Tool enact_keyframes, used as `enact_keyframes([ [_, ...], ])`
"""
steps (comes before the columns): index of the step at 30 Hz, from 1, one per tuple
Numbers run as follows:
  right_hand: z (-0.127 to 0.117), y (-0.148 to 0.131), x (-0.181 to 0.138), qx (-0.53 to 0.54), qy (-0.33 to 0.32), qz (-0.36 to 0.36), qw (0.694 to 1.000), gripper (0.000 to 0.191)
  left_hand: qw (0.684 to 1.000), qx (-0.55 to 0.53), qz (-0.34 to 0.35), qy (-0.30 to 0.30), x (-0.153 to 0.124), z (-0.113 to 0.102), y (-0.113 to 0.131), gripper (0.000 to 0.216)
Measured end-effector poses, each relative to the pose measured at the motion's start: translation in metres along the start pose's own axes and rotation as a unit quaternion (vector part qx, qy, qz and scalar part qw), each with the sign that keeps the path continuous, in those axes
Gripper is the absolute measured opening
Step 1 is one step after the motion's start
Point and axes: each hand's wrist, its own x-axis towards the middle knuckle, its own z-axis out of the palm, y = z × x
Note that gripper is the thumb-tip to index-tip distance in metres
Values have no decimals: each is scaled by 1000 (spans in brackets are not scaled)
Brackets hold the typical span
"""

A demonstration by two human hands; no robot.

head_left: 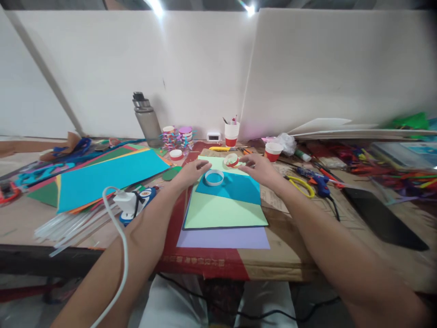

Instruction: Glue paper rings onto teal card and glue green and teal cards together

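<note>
Both my arms reach forward over a stack of paper sheets. My left hand (193,173) rests flat at the stack's left edge, fingers stretched toward a white paper ring (214,177) lying on a blue sheet (235,189). Fingers of my right hand (257,167) are spread and point left, their tips touching a red-and-white paper ring (231,160) on a pale green sheet (221,212). A purple sheet (223,238) lies lowest, on brown cardboard (290,255).
Left: a large cyan sheet (109,175), a white charger (125,202) with cable, glue sticks. Back: a grey bottle (146,119), paper cups (231,133), small clock. Right: yellow scissors (302,184), a blue glue gun (316,178), a black slab (378,218), coloured scraps.
</note>
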Motion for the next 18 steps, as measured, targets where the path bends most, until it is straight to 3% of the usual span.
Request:
enact_keyframes([
  [3, 11, -3, -7, -57, -81, -54, 994, 44, 999, 35, 27, 17, 3, 5, -5, 29],
  [6, 25, -4, -15, -132, -136, -59, 980, 63, 996, 72, 48, 15, 2, 8, -5, 26],
  [15, 22, -5, -15, -145, -235, -66, 959, 56, 992, 122, -13, 26, 0, 4, 0, 30],
  [18, 19, -6, -14, -148, -255, -81, 952, 53, 994, 105, 1, 24, -1, 3, 2, 27],
])
